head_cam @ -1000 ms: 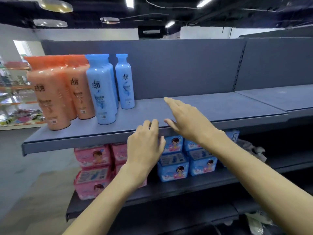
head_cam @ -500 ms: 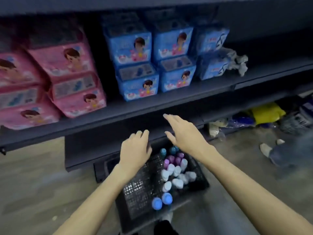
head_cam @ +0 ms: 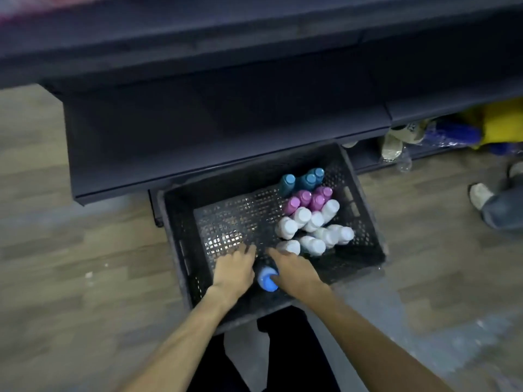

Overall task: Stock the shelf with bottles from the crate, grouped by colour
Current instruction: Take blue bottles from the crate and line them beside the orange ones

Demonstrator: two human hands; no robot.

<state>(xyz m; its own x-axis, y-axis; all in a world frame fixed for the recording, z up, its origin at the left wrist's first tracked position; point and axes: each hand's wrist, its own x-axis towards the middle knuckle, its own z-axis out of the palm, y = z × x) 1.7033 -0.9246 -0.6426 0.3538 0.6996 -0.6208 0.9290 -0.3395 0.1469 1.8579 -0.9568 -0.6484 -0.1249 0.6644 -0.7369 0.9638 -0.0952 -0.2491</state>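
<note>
Left hand (head_cam: 233,271): inside the crate (head_cam: 181,236) at its near edge, fingers (head_cam: 246,250) loosely spread, just left of the blue bottle (head_cam: 267,277).
Blue bottle: upright between both hands.
Right hand (head_cam: 294,271): against the bottle's right side; whether its fingers grip it, I cannot tell.
Other bottles (head_cam: 311,219): white, purple, teal, clustered at the crate's right.
Shelf (head_cam: 215,131): dark, beyond the crate.

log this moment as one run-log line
phase: reaching into crate | left hand: open | right hand: open | between hands: blue-capped bottle
</note>
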